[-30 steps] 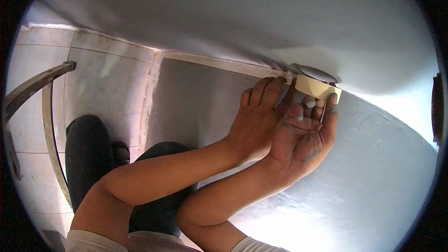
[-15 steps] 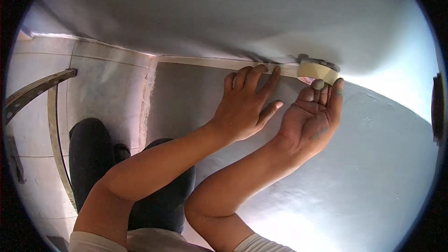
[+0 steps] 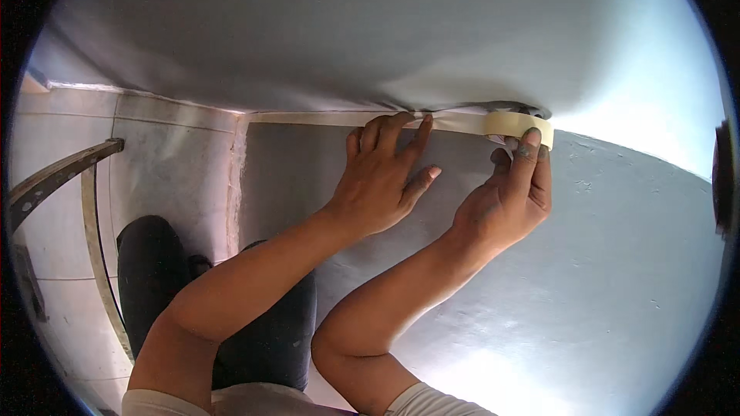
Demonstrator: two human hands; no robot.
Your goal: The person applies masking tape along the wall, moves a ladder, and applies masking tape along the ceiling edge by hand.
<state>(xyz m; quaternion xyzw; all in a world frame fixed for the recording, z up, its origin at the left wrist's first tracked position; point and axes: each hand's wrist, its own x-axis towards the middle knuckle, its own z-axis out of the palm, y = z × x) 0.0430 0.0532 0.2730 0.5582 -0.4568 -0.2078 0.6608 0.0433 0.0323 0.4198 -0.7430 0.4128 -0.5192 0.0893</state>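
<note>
Tape roll (image 3: 518,125) clamped in right hand (image 3: 505,200) fingers; left hand (image 3: 381,181) fingers spread, pressing strip (image 3: 339,118).

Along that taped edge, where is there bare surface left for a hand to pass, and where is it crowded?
Bare: the grey surface right of the right hand, and the stretch below the tape strip left of the left hand. Crowded: between both hands at the tape roll, where fingers press the strip.

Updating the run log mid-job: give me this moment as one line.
left hand: fingers pressing tape strip along wall edge | right hand: gripping masking tape roll | strip: runs leftward from roll
</note>
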